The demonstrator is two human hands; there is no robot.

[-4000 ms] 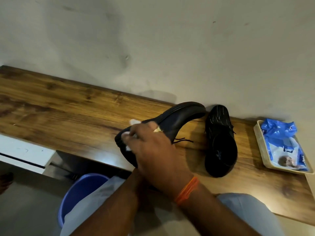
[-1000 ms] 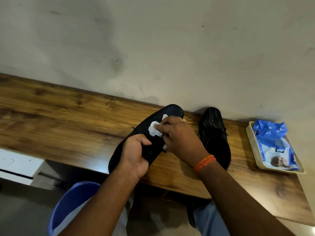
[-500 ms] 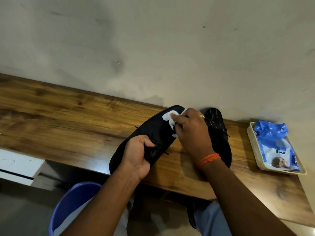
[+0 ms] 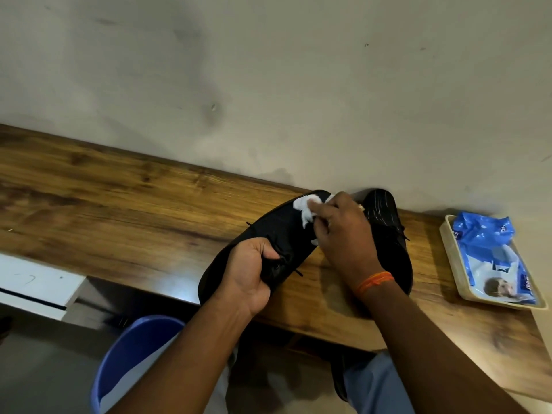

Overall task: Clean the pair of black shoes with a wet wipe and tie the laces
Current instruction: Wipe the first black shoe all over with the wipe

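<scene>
Since a moment ago, the right hand [image 4: 343, 234] has slid the pinched wipe [image 4: 306, 209] up to the toe of the shoe [image 4: 283, 234] (probably touching), gripped by the left hand [image 4: 249, 273] over the counter [image 4: 119, 204]; second shoe [image 4: 388, 234] just beside.

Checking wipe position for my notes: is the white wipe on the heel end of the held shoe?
No, the right hand presses the wet wipe against the held shoe's toe end.
</scene>
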